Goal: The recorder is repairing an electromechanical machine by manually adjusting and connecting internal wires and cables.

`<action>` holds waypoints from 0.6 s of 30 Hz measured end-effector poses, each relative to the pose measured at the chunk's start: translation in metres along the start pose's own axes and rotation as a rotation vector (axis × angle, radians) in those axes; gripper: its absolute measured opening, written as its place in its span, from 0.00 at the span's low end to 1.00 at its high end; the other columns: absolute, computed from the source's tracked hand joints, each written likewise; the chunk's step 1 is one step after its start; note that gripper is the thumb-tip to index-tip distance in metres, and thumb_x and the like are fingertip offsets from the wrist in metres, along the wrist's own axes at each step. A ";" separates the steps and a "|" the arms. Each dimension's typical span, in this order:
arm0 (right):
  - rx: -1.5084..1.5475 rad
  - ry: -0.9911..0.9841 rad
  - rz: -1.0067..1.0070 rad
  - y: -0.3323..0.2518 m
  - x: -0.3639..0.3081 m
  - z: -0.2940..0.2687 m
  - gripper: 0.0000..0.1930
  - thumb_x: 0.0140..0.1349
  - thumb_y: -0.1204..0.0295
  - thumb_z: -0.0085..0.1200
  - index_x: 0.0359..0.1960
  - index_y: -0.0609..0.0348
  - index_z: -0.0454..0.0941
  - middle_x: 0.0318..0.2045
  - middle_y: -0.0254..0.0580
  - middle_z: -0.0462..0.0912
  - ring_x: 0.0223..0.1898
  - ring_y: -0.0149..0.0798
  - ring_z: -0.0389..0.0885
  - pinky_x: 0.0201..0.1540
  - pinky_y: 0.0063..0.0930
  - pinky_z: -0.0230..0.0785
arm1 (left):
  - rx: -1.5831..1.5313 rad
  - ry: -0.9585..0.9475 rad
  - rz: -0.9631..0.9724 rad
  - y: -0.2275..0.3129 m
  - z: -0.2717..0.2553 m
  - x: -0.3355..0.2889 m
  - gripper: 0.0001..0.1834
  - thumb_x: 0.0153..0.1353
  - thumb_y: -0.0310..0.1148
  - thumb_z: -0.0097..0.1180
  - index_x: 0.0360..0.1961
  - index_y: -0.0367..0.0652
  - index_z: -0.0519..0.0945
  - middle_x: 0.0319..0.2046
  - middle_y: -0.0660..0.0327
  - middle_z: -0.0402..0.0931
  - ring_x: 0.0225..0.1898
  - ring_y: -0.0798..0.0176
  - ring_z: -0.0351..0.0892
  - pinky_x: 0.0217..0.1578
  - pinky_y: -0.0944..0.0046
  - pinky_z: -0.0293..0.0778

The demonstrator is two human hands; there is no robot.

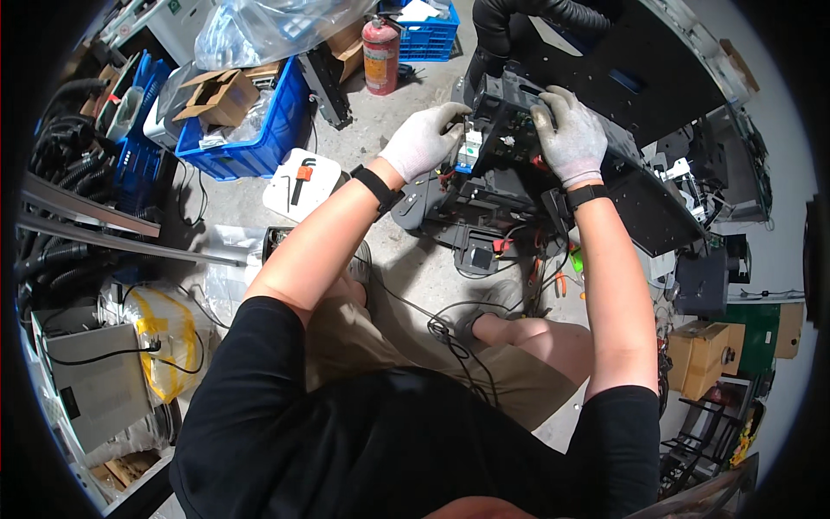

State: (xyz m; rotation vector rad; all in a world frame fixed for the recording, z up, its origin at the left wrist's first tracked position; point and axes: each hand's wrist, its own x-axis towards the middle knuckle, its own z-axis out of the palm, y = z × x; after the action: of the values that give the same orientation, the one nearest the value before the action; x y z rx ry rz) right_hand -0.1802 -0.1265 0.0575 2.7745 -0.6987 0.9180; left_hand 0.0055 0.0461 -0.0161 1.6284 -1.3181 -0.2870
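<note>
In front of me stands a black machine frame (504, 111) with exposed brackets, wires and a small white electrical module (469, 149) with a blue base. My left hand (424, 141), in a pale work glove, curls its fingers and thumb at the frame's left edge. At the right side, my right hand (574, 137), gloved too, bends its fingers over the frame's top edge. The undersides of both grips are hidden. Below the frame, a black bracket (480, 250) with a red part and loose cables sits near the floor.
A white stool (281, 192) at the left carries an orange-and-black hex key set (303, 179). Beyond it are a blue crate (259, 156) and a red fire extinguisher (380, 59). Orange-handled pliers (561, 284) and black cables (445, 333) lie near my feet. A large black panel (644, 95) stands right.
</note>
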 end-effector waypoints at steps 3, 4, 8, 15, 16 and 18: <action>0.007 -0.001 -0.017 -0.005 0.003 -0.001 0.18 0.64 0.52 0.58 0.45 0.50 0.86 0.53 0.36 0.84 0.50 0.48 0.84 0.55 0.42 0.75 | -0.106 0.165 0.046 -0.012 0.014 -0.005 0.14 0.68 0.34 0.58 0.50 0.40 0.83 0.41 0.47 0.85 0.46 0.43 0.85 0.47 0.53 0.79; 0.006 -0.009 -0.008 -0.006 0.002 -0.003 0.18 0.64 0.52 0.58 0.46 0.50 0.86 0.53 0.36 0.84 0.51 0.48 0.84 0.55 0.42 0.74 | -0.116 0.164 0.042 -0.011 0.013 -0.001 0.14 0.68 0.34 0.58 0.50 0.40 0.83 0.41 0.47 0.85 0.46 0.43 0.85 0.47 0.53 0.79; -0.021 -0.014 -0.003 -0.004 0.002 -0.003 0.18 0.65 0.52 0.57 0.47 0.49 0.85 0.53 0.35 0.85 0.51 0.48 0.83 0.54 0.42 0.74 | 0.062 0.135 0.030 -0.002 0.004 0.024 0.13 0.69 0.37 0.56 0.43 0.37 0.85 0.34 0.47 0.85 0.40 0.43 0.86 0.43 0.53 0.79; -0.015 -0.009 -0.039 -0.002 -0.001 -0.002 0.16 0.65 0.54 0.57 0.46 0.49 0.84 0.54 0.36 0.84 0.51 0.49 0.83 0.53 0.42 0.74 | -0.476 -0.364 -0.630 -0.015 -0.008 0.053 0.26 0.68 0.52 0.57 0.37 0.33 0.82 0.26 0.49 0.82 0.34 0.50 0.85 0.40 0.57 0.78; -0.011 0.002 -0.044 -0.003 -0.001 -0.002 0.16 0.65 0.55 0.57 0.47 0.49 0.84 0.54 0.36 0.84 0.51 0.49 0.83 0.53 0.42 0.74 | -0.483 -0.355 -0.630 -0.018 -0.006 0.050 0.26 0.68 0.52 0.57 0.37 0.33 0.82 0.26 0.49 0.82 0.34 0.50 0.85 0.40 0.57 0.78; -0.013 -0.008 -0.050 -0.005 0.000 -0.002 0.16 0.65 0.55 0.57 0.47 0.49 0.84 0.54 0.36 0.84 0.51 0.49 0.83 0.53 0.42 0.74 | -0.043 0.018 -0.294 -0.023 0.002 0.044 0.26 0.67 0.51 0.59 0.43 0.31 0.80 0.28 0.52 0.81 0.32 0.53 0.83 0.41 0.59 0.78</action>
State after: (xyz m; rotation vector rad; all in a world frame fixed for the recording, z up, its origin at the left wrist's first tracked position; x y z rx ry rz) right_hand -0.1788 -0.1215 0.0592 2.7727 -0.6304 0.8904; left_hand 0.0346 0.0059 -0.0186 1.7832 -1.0493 -0.4726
